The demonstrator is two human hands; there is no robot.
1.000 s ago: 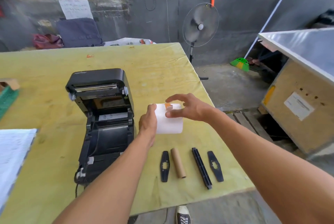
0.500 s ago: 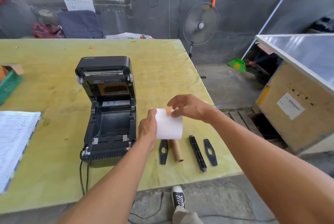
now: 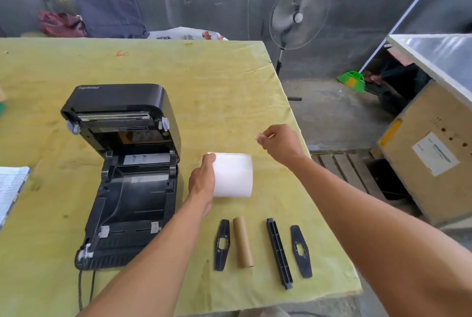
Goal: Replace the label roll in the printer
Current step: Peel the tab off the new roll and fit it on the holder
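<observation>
The black label printer (image 3: 127,176) sits on the yellow-green table (image 3: 217,91) with its lid raised and its roll bay bare. Just right of it, my left hand (image 3: 203,181) grips the left end of a white label roll (image 3: 233,175). My right hand (image 3: 279,144) is lifted off the roll, up and to the right, pinching a small scrap of tape or paper (image 3: 260,137). Near the front edge lie an empty cardboard core (image 3: 243,241), a black spindle bar (image 3: 279,252) and two black roll guides (image 3: 221,244) (image 3: 301,251).
A stack of papers (image 3: 10,186) lies at the table's left edge. A standing fan (image 3: 297,14) is beyond the table's far right corner. A wooden crate (image 3: 431,153) stands on the floor to the right. The printer cable (image 3: 80,288) hangs over the front edge.
My right hand peeled the small orange-tipped strip off the top of the roll and pulled away up and right with it. My left hand keeps holding the roll. The camera tilted down.
</observation>
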